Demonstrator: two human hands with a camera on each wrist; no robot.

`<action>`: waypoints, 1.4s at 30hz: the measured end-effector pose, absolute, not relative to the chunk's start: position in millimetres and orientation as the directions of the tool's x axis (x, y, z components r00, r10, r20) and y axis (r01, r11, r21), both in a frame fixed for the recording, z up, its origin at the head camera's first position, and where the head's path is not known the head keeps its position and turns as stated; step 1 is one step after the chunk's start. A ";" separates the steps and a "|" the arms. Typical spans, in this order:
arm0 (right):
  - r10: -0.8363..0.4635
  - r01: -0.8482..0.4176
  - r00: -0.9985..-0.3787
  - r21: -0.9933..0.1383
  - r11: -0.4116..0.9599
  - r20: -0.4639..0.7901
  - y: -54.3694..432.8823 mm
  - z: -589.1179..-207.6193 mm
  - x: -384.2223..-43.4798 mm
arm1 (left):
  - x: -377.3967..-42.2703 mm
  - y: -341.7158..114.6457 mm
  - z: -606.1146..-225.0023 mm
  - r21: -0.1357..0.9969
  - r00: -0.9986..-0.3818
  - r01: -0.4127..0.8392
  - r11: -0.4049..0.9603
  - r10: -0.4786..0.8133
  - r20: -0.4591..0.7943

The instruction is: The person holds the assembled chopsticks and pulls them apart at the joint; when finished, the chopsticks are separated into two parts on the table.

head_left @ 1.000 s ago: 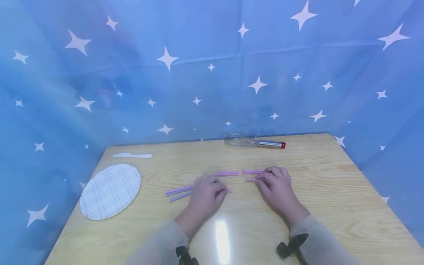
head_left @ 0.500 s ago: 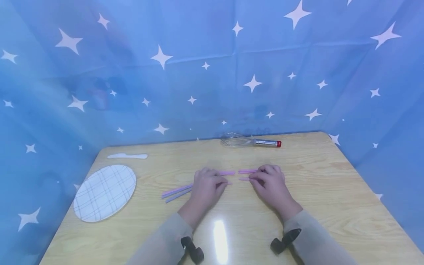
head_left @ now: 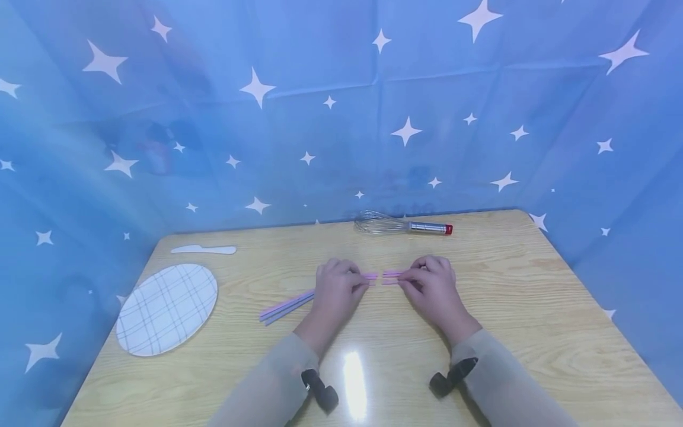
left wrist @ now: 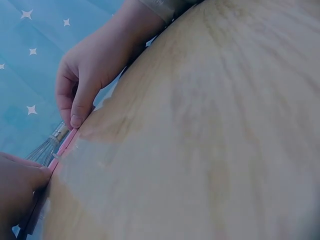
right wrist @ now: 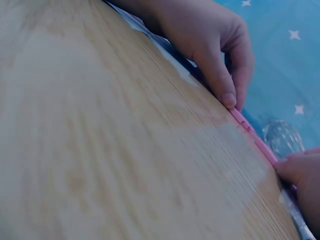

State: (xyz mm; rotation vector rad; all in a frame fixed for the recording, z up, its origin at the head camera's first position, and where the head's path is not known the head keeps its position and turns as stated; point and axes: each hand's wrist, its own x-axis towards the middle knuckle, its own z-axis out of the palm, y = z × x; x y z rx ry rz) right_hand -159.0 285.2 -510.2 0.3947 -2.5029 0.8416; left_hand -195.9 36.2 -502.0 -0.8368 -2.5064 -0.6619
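Note:
My left hand (head_left: pixel 337 295) pinches a thin pink straw between thumb and fingers; its tip pokes out to the right. My right hand (head_left: pixel 433 292) pinches another pink straw (head_left: pixel 391 283), whose tip points left, with a small gap between the two tips. Just behind each held straw lie more pink straws (head_left: pixel 370 276), mostly covered by the hands. Bluish-purple and pink straws (head_left: pixel 285 307) stick out left of my left hand, their right ends hidden. In the right wrist view, the pink straws (right wrist: pixel 262 146) lie low along the tabletop between both hands.
A whisk (head_left: pixel 402 225) with a red-tipped handle lies at the table's back edge. At the left are a white knife (head_left: pixel 204 249) and a checked oval plate (head_left: pixel 168 309). A blue star-patterned curtain (head_left: pixel 299 130) surrounds the wooden table (head_left: pixel 533 308).
Both hands have slid farther from me with their pink straws, bringing them close to the pink straws behind. The head view has shifted slightly.

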 end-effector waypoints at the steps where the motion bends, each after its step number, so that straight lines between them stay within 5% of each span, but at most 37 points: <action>1: -0.116 -0.400 -0.853 -0.496 0.771 0.509 285.3 -510.4 -159.5 | -196.2 36.4 -501.7 0.297 -0.728 0.643 0.706 0.443 0.523; 17: -0.030 -0.275 -0.915 -0.570 0.775 0.402 286.3 -509.4 -162.6 | -207.8 40.7 -503.4 0.367 -0.769 0.623 0.691 0.453 0.451; 42: -0.006 -0.328 -0.878 -0.594 0.734 0.478 285.0 -508.5 -165.6 | -214.6 42.6 -499.4 0.395 -0.734 0.660 0.639 0.435 0.522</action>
